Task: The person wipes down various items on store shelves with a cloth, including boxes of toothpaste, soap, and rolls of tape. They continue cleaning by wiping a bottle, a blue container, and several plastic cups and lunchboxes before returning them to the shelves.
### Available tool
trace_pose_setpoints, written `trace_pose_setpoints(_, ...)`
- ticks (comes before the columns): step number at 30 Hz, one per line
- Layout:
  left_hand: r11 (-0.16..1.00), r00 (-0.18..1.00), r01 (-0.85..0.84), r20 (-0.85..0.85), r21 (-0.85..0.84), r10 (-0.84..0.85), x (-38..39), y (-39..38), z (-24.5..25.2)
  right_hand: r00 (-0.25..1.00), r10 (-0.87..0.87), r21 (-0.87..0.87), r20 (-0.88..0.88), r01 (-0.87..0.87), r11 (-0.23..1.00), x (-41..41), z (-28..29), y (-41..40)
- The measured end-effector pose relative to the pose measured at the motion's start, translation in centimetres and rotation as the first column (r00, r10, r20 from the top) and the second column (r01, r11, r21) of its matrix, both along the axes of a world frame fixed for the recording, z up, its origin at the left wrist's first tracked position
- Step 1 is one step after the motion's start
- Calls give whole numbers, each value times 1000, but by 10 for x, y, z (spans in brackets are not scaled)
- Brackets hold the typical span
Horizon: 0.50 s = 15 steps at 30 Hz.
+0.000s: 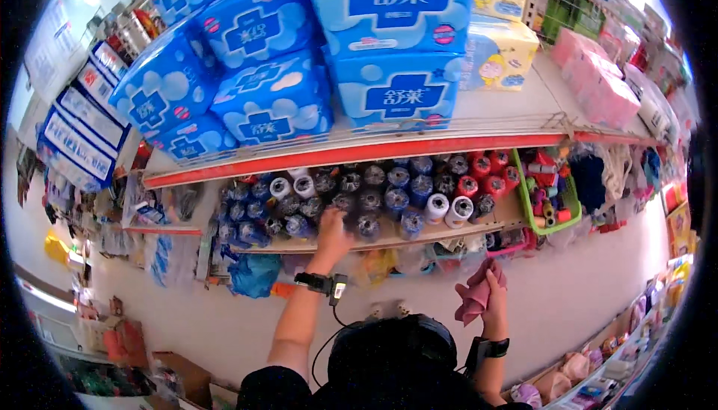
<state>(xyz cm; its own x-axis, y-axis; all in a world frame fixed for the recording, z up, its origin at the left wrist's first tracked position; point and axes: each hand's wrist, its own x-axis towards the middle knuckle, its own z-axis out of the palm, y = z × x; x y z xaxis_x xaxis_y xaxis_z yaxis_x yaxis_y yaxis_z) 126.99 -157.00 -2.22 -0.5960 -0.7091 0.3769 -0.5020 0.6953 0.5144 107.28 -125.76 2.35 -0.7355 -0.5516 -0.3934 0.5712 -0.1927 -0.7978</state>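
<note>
My left hand (335, 236) reaches onto a lower shelf, at the front of rows of wrapped thread spools. Its fingertips are near a dark spool (343, 202); whether they grip one is hard to see. Right of that hand stand another dark spool (368, 226) and a blue spool (412, 223). White spools (462, 211) and red spools (467, 186) stand farther right. My right hand (495, 298) is in front of the shelf, closed around a crumpled dusty-pink cloth (475, 295).
Blue packages (392, 90) fill the shelf above, whose red edge strip (359, 157) overhangs the spools. A green basket (548, 229) of small colored spools stands at the right. Bagged goods hang below. More shelving with goods (575, 365) runs along the lower right.
</note>
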Motion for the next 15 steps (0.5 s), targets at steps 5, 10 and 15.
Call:
trace_pose_setpoints(5, 960, 991, 107, 47, 258, -123, -30, 18, -5, 999, 35, -14, 37, -35, 999, 8, 0, -16)
trace_pose_setpoints(10, 958, 994, -106, 27, 267, 103, -47, 24, -30, 998, 53, -4, -36, -53, 999, -1, -36, -16)
trace_pose_setpoints(15, 889, 988, 18, -143, 459, 54, -35, 22, -41, 988, 153, -58, 22, -152, 987, 3, -28, -16)
